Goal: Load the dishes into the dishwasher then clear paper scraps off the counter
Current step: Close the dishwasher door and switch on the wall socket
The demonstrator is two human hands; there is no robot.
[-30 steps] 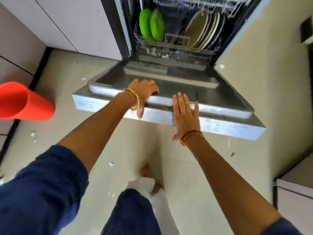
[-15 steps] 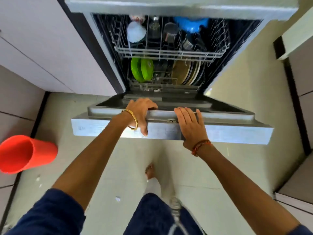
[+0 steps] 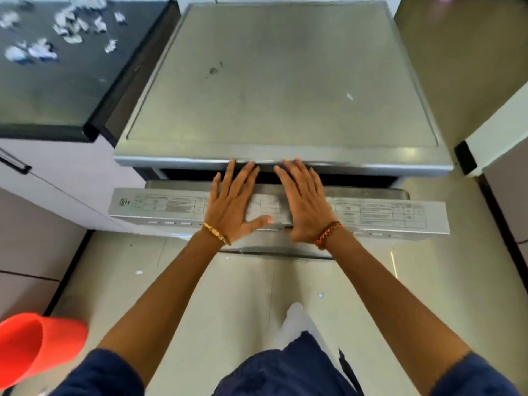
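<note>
A home kitchen. A steel freestanding dishwasher (image 3: 281,90) stands between pale cabinet fronts (image 3: 60,178), its door (image 3: 371,215) nearly shut and showing a printed programme chart along its top edge. A dark counter (image 3: 43,90) butts against the dishwasher's left side, with paper scraps (image 3: 43,51) toward its far left corner. The floor (image 3: 414,295) is glossy pale tile.

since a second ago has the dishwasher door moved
Yes. The door has swung up toward the dishwasher top: it lay nearly flat with the racks in view, and now only a narrow dark gap is left, both hands pressing flat on it.
</note>
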